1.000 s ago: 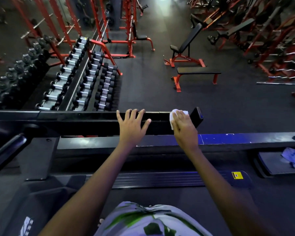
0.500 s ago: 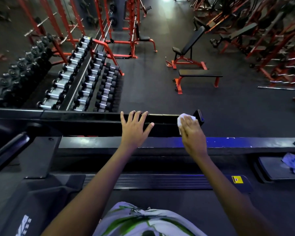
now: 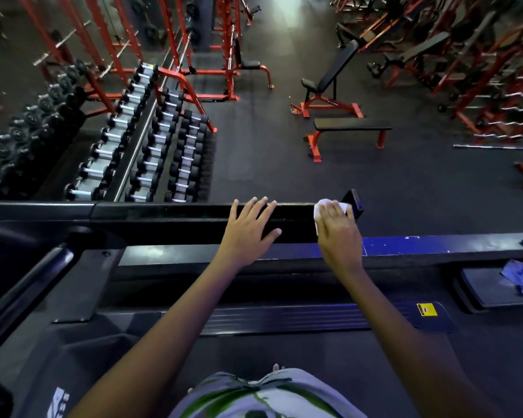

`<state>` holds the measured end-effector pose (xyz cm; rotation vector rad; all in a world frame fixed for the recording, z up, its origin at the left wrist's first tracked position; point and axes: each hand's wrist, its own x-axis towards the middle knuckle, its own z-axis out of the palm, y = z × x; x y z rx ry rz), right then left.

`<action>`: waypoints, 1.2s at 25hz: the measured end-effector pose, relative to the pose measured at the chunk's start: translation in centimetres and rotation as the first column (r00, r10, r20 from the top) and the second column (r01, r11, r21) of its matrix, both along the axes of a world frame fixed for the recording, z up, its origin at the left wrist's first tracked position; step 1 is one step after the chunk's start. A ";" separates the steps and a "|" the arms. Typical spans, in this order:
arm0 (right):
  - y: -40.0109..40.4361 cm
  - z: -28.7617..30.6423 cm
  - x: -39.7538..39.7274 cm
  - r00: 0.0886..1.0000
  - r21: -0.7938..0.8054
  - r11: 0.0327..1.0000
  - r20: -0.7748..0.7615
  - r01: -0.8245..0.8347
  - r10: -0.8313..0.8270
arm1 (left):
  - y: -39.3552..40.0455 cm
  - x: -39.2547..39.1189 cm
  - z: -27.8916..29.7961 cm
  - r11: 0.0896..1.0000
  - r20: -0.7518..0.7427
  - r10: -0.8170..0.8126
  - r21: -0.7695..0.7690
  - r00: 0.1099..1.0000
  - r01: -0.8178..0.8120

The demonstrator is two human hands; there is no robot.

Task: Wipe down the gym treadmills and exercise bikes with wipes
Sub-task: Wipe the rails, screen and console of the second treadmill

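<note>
Fingers [image 3: 334,208] of the right hand [image 3: 338,233] lie flat and close together, pressing a white wipe [image 3: 320,206] onto the black top bar [image 3: 175,211] of a treadmill. Since a second ago this hand and the wipe have slid along the bar to its right end, and now sit against the small black end cap [image 3: 355,202]. That suggests this stretch of the bar is nearly wiped, with little left to cover on this side. Left hand [image 3: 248,229] stays spread open and empty on the same bar, fingertips over its far edge, steadying the person. Below lies the treadmill deck [image 3: 284,318]. A crumpled blue cloth [image 3: 521,279] rests on the neighbouring machine at the right edge. Dumbbell racks [image 3: 151,146] and benches fill the floor beyond.
</note>
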<state>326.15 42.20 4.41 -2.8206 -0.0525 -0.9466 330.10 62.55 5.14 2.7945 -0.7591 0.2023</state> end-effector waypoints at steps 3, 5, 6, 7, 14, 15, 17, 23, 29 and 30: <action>3.9 1.2 2.3 0.997 0.146 0.989 -0.079 0.027 -0.016 | 1.9 0.0 -0.1 0.991 0.027 0.109 -0.076 0.994 -0.107; 5.2 0.5 1.8 0.990 0.153 0.983 -0.079 -0.100 0.113 | 3.5 0.1 -0.4 0.974 0.087 0.216 -0.084 0.972 -0.209; 4.9 0.0 1.2 0.985 0.141 0.978 -0.054 -0.156 0.165 | 4.3 0.0 -0.6 0.973 0.099 0.228 -0.055 0.969 -0.224; 4.4 -0.3 0.5 0.982 0.129 0.975 -0.021 -0.183 0.188 | 4.9 -0.1 -0.8 0.976 0.113 0.217 -0.016 0.970 -0.216; 9.2 0.2 2.2 0.990 0.231 0.969 -0.095 -0.081 0.105 | 5.3 -0.4 -1.1 0.979 0.144 0.183 0.060 0.972 -0.193; 9.4 -0.2 1.9 0.985 0.183 0.974 -0.075 -0.137 0.152 | 5.4 -0.3 -1.1 0.981 0.154 0.171 0.066 0.973 -0.183; 8.1 -0.6 0.6 0.975 0.116 0.970 -0.035 -0.214 0.220 | 5.6 -0.1 -1.2 0.983 0.164 0.158 0.067 0.974 -0.171; 11.1 1.4 2.1 0.988 0.267 0.962 -0.123 -0.062 0.097 | 5.6 -0.1 -1.1 0.986 0.132 0.155 0.045 0.979 -0.162; 10.1 1.3 0.3 0.967 0.168 0.965 -0.121 -0.203 0.225 | 7.5 -0.4 -0.6 0.983 0.081 0.176 -0.072 0.981 -0.171; 10.1 1.6 0.4 0.967 0.219 0.965 -0.175 -0.146 0.186 | 8.1 -0.5 -0.6 0.976 0.058 0.208 -0.084 0.977 -0.202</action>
